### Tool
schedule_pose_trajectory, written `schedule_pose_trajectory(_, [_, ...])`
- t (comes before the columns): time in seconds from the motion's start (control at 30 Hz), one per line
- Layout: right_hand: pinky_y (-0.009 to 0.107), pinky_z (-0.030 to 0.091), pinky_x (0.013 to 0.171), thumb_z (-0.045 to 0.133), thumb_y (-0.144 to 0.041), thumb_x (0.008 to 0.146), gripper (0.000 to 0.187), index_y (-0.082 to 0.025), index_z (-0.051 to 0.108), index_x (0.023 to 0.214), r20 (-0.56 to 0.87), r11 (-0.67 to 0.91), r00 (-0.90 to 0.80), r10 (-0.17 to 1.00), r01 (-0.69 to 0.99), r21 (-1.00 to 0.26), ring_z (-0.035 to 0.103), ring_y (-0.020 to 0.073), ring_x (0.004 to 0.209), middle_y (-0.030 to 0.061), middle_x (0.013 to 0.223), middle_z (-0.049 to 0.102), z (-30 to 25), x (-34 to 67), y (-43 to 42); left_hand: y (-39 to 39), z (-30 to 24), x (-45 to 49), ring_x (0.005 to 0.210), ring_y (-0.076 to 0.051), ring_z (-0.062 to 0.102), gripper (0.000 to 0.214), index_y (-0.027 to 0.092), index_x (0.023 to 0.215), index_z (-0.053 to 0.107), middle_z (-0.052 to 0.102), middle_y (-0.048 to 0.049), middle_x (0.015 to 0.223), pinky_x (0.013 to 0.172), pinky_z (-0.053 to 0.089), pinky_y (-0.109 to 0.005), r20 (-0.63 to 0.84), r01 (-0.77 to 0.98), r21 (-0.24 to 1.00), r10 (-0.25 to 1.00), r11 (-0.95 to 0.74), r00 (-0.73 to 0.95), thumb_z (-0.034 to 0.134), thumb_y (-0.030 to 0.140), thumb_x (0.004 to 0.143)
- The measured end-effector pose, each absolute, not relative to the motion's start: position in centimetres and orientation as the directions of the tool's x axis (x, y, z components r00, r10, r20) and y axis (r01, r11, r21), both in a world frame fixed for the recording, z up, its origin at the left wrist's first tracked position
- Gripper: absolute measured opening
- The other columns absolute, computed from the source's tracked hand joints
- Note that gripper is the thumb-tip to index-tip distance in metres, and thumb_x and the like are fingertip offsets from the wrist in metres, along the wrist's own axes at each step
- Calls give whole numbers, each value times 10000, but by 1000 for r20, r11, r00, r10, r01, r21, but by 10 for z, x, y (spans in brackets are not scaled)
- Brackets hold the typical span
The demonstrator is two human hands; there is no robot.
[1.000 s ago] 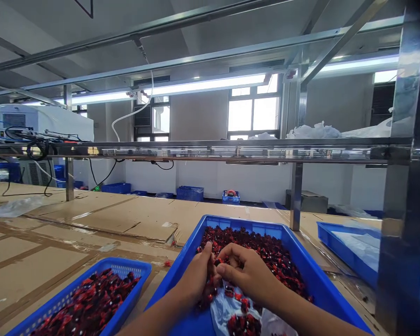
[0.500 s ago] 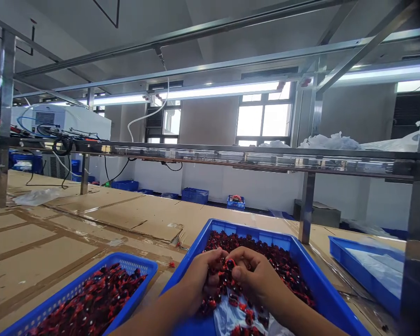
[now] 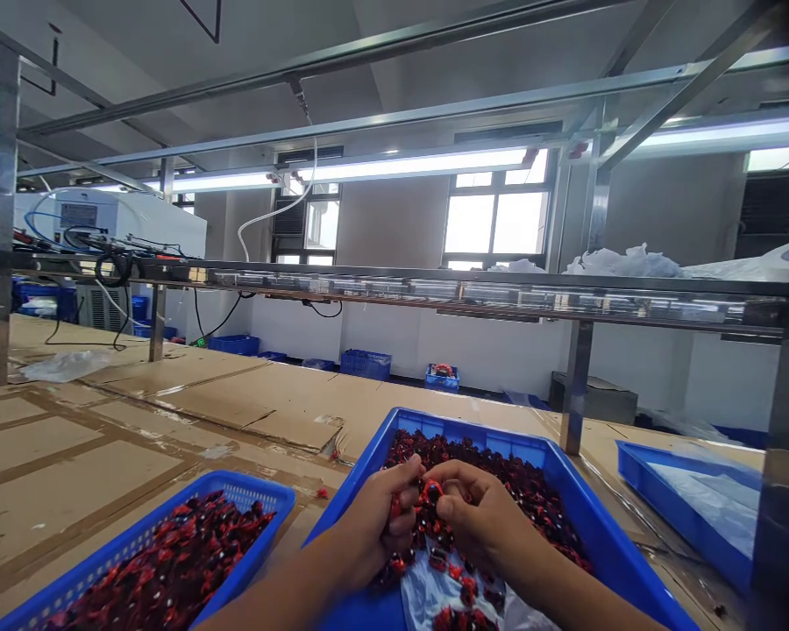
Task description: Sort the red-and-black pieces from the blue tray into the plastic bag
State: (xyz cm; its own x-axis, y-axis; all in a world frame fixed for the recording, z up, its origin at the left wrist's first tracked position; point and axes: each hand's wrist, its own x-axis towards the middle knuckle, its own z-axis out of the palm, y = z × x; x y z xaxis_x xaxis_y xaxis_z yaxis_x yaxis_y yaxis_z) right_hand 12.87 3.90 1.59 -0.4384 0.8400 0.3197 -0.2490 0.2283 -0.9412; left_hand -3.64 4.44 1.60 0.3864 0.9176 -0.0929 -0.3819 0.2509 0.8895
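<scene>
Both hands meet over a large blue tray (image 3: 585, 526) heaped with small red and black parts (image 3: 519, 486). My left hand (image 3: 374, 526) is curled shut around several of these parts. My right hand (image 3: 479, 513) pinches one red and black part (image 3: 429, 492) between thumb and fingers, right beside the left hand's fingertips. A clear plastic bag (image 3: 434, 592) with loose parts on it lies in the tray below my hands.
A smaller blue basket (image 3: 105, 565) full of the same parts stands at the lower left. Another blue tray (image 3: 671, 499) with clear plastic lies at the right. The bench is covered in taped cardboard (image 3: 105, 438). A steel post (image 3: 573, 386) rises behind the tray, and a shelf rail (image 3: 434, 289) runs overhead.
My hands have stayed together over the tray, with fingers shifting around the parts; a red part now shows between the fingertips. The view has drifted slightly left.
</scene>
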Motion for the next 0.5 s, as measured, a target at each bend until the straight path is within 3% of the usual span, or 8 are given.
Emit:
schedule_pose_trajectory(0.13, [174, 125, 328, 843, -517, 601, 522, -163, 628, 919, 251, 145, -441, 862, -261, -955, 184, 5, 308, -151, 422, 312, 18, 127, 37, 41, 20, -35, 367, -26, 199, 588, 198, 646, 364, 327, 101, 503, 415, 62, -212, -99, -375, 891, 917, 254, 387, 729, 659, 638])
schedule_pose_trajectory(0.3, [156, 97, 293, 812, -525, 656, 495, -172, 598, 929, 218, 62, -497, 840, -311, -948, 149, 4, 284, -150, 378, 356, 14, 128, 39, 39, 20, -36, 370, -39, 232, 560, 198, 680, 410, 372, 84, 531, 421, 72, -209, -120, -384, 875, 902, 294, 416, 624, 716, 700])
schedule_pose_trajectory(0.5, [143, 138, 300, 749, -495, 758, 400, -182, 591, 951, 196, -1, -570, 798, -327, -945, 158, 18, 305, -135, 383, 387, 7, 130, 42, 42, 13, -37, 371, -48, 249, 433, 189, 664, 452, 360, 79, 516, 420, 99, -219, -189, -313, 891, 896, 328, 402, 613, 585, 734])
